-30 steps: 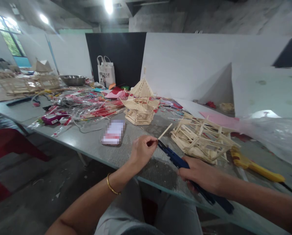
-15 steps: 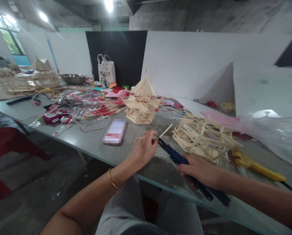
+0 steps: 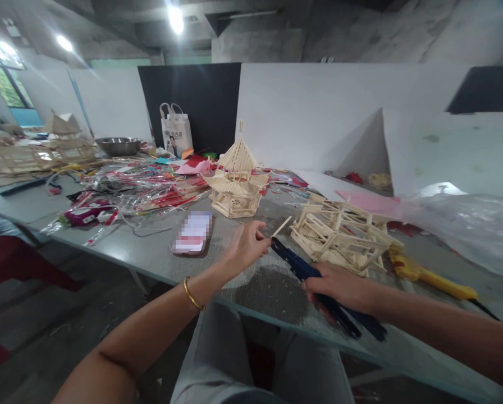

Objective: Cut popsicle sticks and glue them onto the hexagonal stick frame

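My left hand (image 3: 248,245) pinches a thin wooden stick (image 3: 282,226) that slants up to the right over the table. The stick's lower end lies at the jaws of a pair of dark blue hand shears (image 3: 296,266). Wrapped round the shears' handles is my right hand (image 3: 339,286); the handle ends stick out below it. I cannot tell whether the jaws touch the stick. Just beyond the shears lies an open wooden stick frame (image 3: 339,233). A small wooden pavilion model (image 3: 237,191) with a pointed roof stands upright behind my left hand.
A phone (image 3: 192,233) lies left of my left hand. To the right are a yellow glue gun (image 3: 432,280) and clear plastic wrap (image 3: 457,224). Wrapped red sticks (image 3: 171,193) and a metal bowl (image 3: 119,146) spread leftward. The table edge (image 3: 272,320) runs near my lap.
The view has shifted slightly, so everything on the table sits further left. Both hands keep their hold on the stick and the shears, with little movement between them.
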Demonstrator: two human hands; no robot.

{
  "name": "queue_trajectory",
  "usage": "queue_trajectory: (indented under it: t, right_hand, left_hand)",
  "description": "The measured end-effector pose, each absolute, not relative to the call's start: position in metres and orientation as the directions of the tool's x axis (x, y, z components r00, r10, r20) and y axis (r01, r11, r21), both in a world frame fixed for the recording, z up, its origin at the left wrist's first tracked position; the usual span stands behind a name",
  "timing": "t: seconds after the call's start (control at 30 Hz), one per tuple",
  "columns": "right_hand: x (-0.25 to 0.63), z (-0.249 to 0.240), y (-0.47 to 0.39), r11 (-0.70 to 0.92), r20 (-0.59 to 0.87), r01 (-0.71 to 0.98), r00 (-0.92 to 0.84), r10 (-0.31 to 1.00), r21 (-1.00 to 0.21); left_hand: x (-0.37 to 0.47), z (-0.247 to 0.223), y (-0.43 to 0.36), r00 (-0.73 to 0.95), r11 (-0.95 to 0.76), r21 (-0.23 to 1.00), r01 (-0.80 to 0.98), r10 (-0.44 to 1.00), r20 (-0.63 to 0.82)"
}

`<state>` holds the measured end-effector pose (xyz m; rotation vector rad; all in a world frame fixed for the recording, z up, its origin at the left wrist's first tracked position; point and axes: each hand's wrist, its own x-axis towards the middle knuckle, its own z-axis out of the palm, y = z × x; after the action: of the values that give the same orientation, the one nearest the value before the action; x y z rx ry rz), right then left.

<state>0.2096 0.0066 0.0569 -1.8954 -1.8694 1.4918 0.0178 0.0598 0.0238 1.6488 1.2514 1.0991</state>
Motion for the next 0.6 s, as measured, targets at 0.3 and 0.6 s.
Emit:
queue_trajectory:
  t: [0.3,0.6]
  right_hand:
    - [0.211,0.058,0.008,-0.237,-0.537,0.716,-0.223,0.814,-0.657]
    - [0.206,0.058,0.016,-0.245,-0.556,0.718,-0.232,0.798,-0.651]
  left_hand:
    - [0.021,0.024,0.058,0.13,-0.334,0.765,0.551,0.94,0.317]
    - [0.026,0.008,0.058,0.234,-0.445,0.545,0.711,0.88,0.413]
